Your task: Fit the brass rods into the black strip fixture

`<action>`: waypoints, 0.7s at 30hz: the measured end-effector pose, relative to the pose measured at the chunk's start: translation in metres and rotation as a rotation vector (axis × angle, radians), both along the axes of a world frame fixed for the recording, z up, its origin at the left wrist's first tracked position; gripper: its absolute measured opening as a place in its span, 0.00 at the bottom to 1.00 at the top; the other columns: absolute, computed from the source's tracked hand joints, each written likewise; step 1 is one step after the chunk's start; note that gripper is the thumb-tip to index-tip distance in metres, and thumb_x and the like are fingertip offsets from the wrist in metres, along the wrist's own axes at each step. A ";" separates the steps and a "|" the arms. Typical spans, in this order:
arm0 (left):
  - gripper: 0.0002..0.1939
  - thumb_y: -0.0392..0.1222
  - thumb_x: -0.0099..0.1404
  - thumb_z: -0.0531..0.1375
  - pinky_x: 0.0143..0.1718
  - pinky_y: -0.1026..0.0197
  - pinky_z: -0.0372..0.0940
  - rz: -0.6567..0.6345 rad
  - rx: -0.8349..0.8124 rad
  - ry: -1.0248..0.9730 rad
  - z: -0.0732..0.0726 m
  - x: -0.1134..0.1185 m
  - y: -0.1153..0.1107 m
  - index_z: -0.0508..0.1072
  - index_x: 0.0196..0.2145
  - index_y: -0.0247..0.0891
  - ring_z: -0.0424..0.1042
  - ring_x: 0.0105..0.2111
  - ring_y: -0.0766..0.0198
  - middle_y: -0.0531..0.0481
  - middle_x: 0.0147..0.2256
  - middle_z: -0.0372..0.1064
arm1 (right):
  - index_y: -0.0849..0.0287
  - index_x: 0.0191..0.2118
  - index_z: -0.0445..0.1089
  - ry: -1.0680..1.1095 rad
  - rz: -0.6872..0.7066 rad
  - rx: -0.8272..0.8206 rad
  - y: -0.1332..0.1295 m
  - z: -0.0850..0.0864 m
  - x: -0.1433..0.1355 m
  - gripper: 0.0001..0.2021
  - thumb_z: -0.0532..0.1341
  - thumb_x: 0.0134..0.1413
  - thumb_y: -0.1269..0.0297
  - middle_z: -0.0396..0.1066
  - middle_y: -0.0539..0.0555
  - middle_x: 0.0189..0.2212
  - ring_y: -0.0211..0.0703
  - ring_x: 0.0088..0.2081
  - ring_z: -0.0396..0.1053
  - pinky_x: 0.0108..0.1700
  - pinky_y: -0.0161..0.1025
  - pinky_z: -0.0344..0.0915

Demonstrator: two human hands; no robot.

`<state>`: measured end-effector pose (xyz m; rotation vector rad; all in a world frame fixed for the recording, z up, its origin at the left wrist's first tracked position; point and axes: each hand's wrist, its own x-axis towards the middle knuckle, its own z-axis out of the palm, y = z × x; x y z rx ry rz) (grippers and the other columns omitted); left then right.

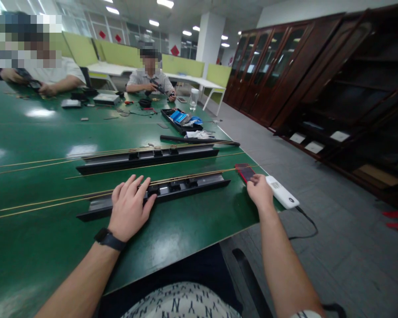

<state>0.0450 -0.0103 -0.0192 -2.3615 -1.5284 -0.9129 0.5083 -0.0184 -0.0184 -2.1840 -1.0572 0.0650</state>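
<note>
Left hand (129, 205) lies palm down with fingers spread across the near tray (199, 189), left of its middle; the right hand (260, 192) has its fingers bent together at the near end of a red-edged card (247, 173), though whether they pinch it or merely rest there I cannot tell. From the right hand, clearly the nearer, the card sits at eleven o'clock, its long axis running eleven to five; from the left it is well off between two and three. Thin gold rods (199, 175) run along the tray, roughly nine to three o'clock, their right ends reaching the card. Just beside the right hand, toward three, is a white device (281, 193) with a cord. Beyond the left hand, at one, is another tray (192, 156), then a black box (172, 122) with blue packets (181, 117). Two people sit across the green table (192, 221), at eleven and twelve.
</note>
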 end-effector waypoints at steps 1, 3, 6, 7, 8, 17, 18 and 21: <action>0.27 0.52 0.75 0.54 0.70 0.37 0.51 -0.001 -0.001 -0.005 0.000 0.000 0.000 0.68 0.66 0.38 0.60 0.70 0.40 0.33 0.64 0.69 | 0.60 0.56 0.70 0.002 0.002 0.003 0.000 0.000 0.001 0.23 0.61 0.53 0.65 0.80 0.63 0.51 0.57 0.53 0.77 0.59 0.51 0.68; 0.27 0.52 0.75 0.54 0.70 0.36 0.51 -0.002 -0.004 -0.014 -0.001 0.000 0.000 0.68 0.66 0.38 0.59 0.70 0.40 0.33 0.64 0.68 | 0.59 0.58 0.69 0.012 -0.005 0.012 -0.001 -0.001 0.002 0.25 0.61 0.54 0.63 0.80 0.63 0.51 0.57 0.52 0.77 0.58 0.51 0.69; 0.27 0.52 0.74 0.55 0.70 0.36 0.51 -0.004 -0.006 -0.027 -0.002 0.000 0.001 0.68 0.66 0.40 0.59 0.70 0.40 0.34 0.64 0.69 | 0.59 0.58 0.70 0.019 -0.031 0.027 -0.002 -0.001 0.001 0.24 0.61 0.54 0.62 0.80 0.63 0.52 0.57 0.52 0.77 0.58 0.51 0.69; 0.28 0.52 0.74 0.55 0.70 0.36 0.51 -0.006 -0.005 -0.029 -0.002 0.000 0.001 0.68 0.67 0.40 0.60 0.70 0.40 0.34 0.64 0.69 | 0.59 0.57 0.70 0.019 -0.035 0.033 -0.002 -0.001 0.000 0.24 0.61 0.54 0.62 0.80 0.63 0.51 0.57 0.52 0.77 0.57 0.51 0.69; 0.28 0.52 0.74 0.55 0.69 0.36 0.51 -0.006 -0.003 -0.027 -0.002 0.000 0.001 0.68 0.67 0.40 0.60 0.70 0.40 0.34 0.64 0.69 | 0.59 0.57 0.70 0.019 -0.036 0.040 -0.003 -0.001 -0.002 0.23 0.61 0.54 0.62 0.80 0.63 0.51 0.57 0.52 0.77 0.57 0.51 0.69; 0.28 0.52 0.74 0.55 0.69 0.36 0.52 -0.007 0.012 -0.023 -0.005 -0.001 0.002 0.66 0.68 0.42 0.60 0.70 0.41 0.35 0.64 0.69 | 0.60 0.56 0.70 -0.034 -0.016 0.062 -0.005 -0.001 -0.007 0.22 0.61 0.56 0.61 0.79 0.64 0.53 0.57 0.52 0.77 0.58 0.50 0.69; 0.28 0.52 0.74 0.55 0.69 0.36 0.52 -0.007 0.013 -0.024 -0.005 -0.001 0.002 0.66 0.68 0.42 0.60 0.70 0.41 0.35 0.64 0.69 | 0.60 0.57 0.70 -0.037 -0.014 0.061 -0.005 -0.002 -0.007 0.23 0.61 0.56 0.61 0.79 0.64 0.53 0.57 0.52 0.77 0.57 0.50 0.69; 0.28 0.52 0.75 0.55 0.69 0.37 0.52 -0.006 0.015 -0.019 -0.005 -0.001 0.002 0.66 0.68 0.41 0.60 0.70 0.41 0.35 0.63 0.69 | 0.60 0.56 0.70 -0.035 -0.015 0.053 -0.004 -0.006 -0.005 0.23 0.62 0.55 0.60 0.79 0.64 0.51 0.56 0.50 0.78 0.57 0.50 0.69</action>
